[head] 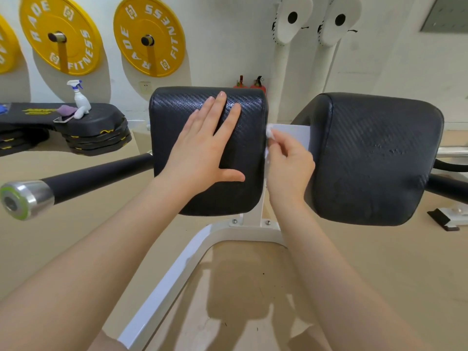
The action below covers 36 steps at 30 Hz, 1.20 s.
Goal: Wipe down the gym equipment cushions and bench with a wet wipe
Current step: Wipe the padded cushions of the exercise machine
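1. Two black padded cushions are seen side by side on a white frame point(177, 269); the left cushion point(243, 158) and the right cushion point(374, 158) are kept apart by a narrow gap.
2. The left hand point(202, 148) is laid flat on the top face of the left cushion, fingers spread and extended toward its far edge, nothing being gripped.
3. The right hand point(288, 165) is placed in the gap, against the right edge of the left cushion, with its fingers curled and pinched on a white wet wipe point(269, 130).
4. The wipe is bunched at the fingertips and is pressed to that cushion's side near its far right corner.
5. A white spray bottle point(80, 97) is stood upright on a stack of black mats point(101, 122) at the left; its contents cannot be told.
6. A phone point(63, 119) and a purple cloth point(66, 110) are laid beside the bottle, on the same mat.
7. Yellow weight plates point(149, 36) are hung on the wall behind.
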Tool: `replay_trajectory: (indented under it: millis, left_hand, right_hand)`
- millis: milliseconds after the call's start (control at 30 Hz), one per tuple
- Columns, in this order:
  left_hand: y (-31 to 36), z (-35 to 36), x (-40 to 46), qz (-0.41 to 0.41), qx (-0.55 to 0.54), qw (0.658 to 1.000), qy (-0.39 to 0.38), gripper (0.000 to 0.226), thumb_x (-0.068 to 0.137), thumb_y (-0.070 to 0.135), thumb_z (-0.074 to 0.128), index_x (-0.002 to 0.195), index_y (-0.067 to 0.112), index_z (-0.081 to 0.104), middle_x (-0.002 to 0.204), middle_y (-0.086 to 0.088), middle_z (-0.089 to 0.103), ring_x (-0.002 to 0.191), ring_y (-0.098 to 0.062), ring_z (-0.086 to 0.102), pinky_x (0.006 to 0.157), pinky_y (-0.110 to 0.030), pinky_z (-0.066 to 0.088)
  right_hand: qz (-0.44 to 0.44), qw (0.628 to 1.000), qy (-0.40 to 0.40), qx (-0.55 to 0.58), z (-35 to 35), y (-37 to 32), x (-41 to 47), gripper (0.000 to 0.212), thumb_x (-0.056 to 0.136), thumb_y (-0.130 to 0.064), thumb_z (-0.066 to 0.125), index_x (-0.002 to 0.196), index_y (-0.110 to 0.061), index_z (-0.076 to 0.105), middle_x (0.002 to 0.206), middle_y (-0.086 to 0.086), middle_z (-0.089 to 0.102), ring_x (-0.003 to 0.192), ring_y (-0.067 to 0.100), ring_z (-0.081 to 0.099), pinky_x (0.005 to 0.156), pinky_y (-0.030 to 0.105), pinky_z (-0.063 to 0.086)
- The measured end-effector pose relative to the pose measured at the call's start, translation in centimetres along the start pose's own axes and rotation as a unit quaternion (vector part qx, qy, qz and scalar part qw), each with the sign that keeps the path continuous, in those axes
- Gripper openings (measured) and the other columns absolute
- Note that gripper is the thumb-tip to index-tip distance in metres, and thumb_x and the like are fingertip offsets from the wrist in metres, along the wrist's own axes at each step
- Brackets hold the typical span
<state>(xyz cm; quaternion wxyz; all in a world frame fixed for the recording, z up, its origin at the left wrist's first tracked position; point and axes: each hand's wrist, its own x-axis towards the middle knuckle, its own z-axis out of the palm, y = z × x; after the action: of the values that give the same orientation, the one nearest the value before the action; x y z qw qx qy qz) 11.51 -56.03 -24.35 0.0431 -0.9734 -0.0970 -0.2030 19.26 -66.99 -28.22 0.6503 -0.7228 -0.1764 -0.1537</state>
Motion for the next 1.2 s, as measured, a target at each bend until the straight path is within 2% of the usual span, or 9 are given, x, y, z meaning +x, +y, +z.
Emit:
replay_trajectory:
  millis: [300,400,467,533,700,900,1067,1133,1200]
  left_hand:
    - [-0.7,0.6,0.3,0.018,0.009,1.000,0.019,0.114,0.069,0.063,0.061,0.147,0.023,-0.011,0.156,-0.005,-0.015,0.143,-0.022,-0.013,0.108,-0.030,-0.012]
    - [-1.3,-1.2,0.7,0.026,0.007,1.000,-0.004,0.104,0.067,0.066,0.055,0.148,0.019,0.010,0.155,-0.010,0.009,0.143,-0.028,0.006,0.115,-0.040,0.008]
    - [-2.0,-2.7,1.7,0.053,-0.013,0.998,-0.016,0.089,0.069,0.062,0.050,0.142,0.014,0.033,0.145,-0.013,0.034,0.135,-0.033,0.028,0.107,-0.048,0.028]
    - [-2.5,-4.2,2.7,0.055,-0.043,0.997,-0.030,0.077,0.075,0.053,0.053,0.138,0.010,0.040,0.138,-0.013,0.043,0.129,-0.032,0.037,0.102,-0.048,0.035]
    - [-2.6,-6.5,4.8,0.061,-0.051,0.985,-0.155,0.074,0.091,0.039,0.050,0.148,0.016,0.009,0.146,-0.002,0.023,0.132,-0.021,0.025,0.104,-0.034,0.030]
    - [-3.8,-7.6,9.2,0.064,-0.088,0.965,-0.238,0.065,0.088,0.036,0.057,0.144,0.025,0.024,0.140,-0.004,0.030,0.128,-0.024,0.029,0.103,-0.037,0.029]
    - [-4.3,-6.9,10.2,0.041,-0.122,0.948,-0.289,0.071,0.087,0.035,0.058,0.146,0.030,0.018,0.156,-0.003,0.013,0.143,-0.023,0.010,0.115,-0.037,0.009]
    - [-4.2,-6.7,10.2,0.038,-0.118,0.949,-0.290,0.073,0.089,0.036,0.056,0.147,0.029,0.012,0.157,-0.002,0.010,0.144,-0.022,0.008,0.116,-0.036,0.008]
    - [-4.3,-6.7,10.0,0.038,-0.119,0.947,-0.296,0.073,0.091,0.037,0.053,0.148,0.030,0.007,0.157,-0.002,0.006,0.144,-0.022,0.006,0.116,-0.035,0.005]
  right_hand:
    - [0.088,0.995,0.014,0.051,-0.3,4.0,-4.8,0.011,0.091,-0.022,0.057,0.087,-0.022,0.068,0.077,-0.012,0.064,0.072,-0.003,0.057,0.066,0.006,0.044]
    - [0.077,0.997,0.019,0.016,1.1,1.3,0.2,0.016,0.092,-0.021,0.053,0.082,-0.017,0.065,0.068,-0.011,0.057,0.070,0.007,0.054,0.072,0.023,0.047]
    - [0.101,0.994,0.025,-0.019,2.0,-0.6,3.3,0.018,0.092,-0.018,0.051,0.089,-0.013,0.068,0.078,-0.004,0.064,0.081,0.014,0.059,0.082,0.035,0.050]
    - [0.129,0.991,0.018,-0.043,2.5,-2.7,5.7,0.020,0.092,-0.014,0.050,0.099,-0.012,0.068,0.094,0.002,0.069,0.092,0.014,0.061,0.089,0.034,0.049]
    - [0.158,0.975,-0.056,-0.148,1.9,-6.2,8.2,0.020,0.091,-0.014,0.051,0.100,-0.012,0.068,0.097,0.003,0.069,0.093,0.016,0.061,0.088,0.034,0.049]
    - [0.255,0.942,-0.115,-0.186,0.1,-8.5,6.0,0.035,0.093,-0.014,0.047,0.059,-0.023,0.044,0.056,-0.010,0.043,0.055,0.005,0.040,0.056,0.019,0.032]
    - [0.355,0.920,-0.102,-0.133,2.7,-7.7,10.9,0.019,0.088,-0.007,0.050,0.085,0.006,0.063,0.080,0.027,0.058,0.069,0.016,0.043,0.066,0.035,0.042]
    - [0.403,0.903,-0.104,-0.110,3.2,-7.4,12.1,0.018,0.088,-0.006,0.051,0.090,0.005,0.065,0.073,0.021,0.054,0.069,0.015,0.043,0.063,0.034,0.044]
    - [0.423,0.894,-0.118,-0.084,3.0,-8.0,12.4,0.017,0.090,-0.005,0.051,0.089,0.003,0.066,0.070,0.006,0.055,0.065,0.009,0.046,0.058,0.020,0.043]
